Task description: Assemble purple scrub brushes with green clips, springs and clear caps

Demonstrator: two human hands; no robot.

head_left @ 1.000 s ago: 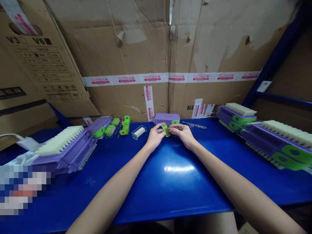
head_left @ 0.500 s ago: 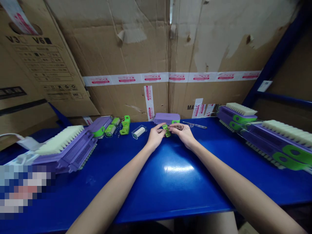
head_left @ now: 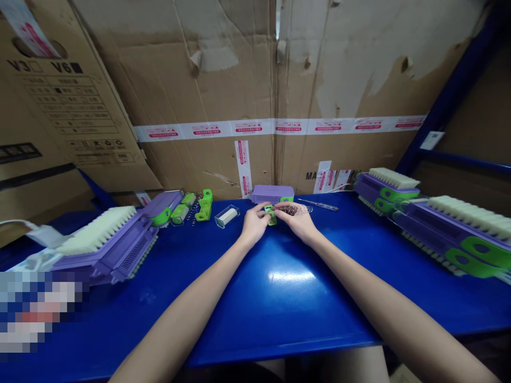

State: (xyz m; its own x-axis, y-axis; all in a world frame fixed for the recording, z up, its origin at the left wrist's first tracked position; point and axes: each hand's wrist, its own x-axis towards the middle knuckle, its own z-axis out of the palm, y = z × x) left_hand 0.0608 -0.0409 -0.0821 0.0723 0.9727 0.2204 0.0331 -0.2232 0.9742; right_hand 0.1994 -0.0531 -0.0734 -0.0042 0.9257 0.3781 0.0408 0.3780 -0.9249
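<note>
A small green plastic part (head_left: 271, 215) is held between both hands near the back of the blue table (head_left: 279, 298). My left hand (head_left: 254, 225) pinches its left side. My right hand (head_left: 296, 221) grips its right side with curled fingers. Just behind them stands a purple box with a green tab (head_left: 272, 194). A heap of small metal springs (head_left: 297, 209) lies behind my right hand, partly hidden by it.
Purple brushes with white bristles and green pieces are stacked at the left (head_left: 107, 242) and right (head_left: 443, 226). Green parts (head_left: 204, 205), a clear box with a white block (head_left: 227, 216) and a thin screwdriver (head_left: 319, 205) lie at the back. Cardboard boxes (head_left: 255, 90) wall off the rear.
Both hands shifted slightly on the green part; my right hand moved a little left over it and the part turned. Nothing else moved.
</note>
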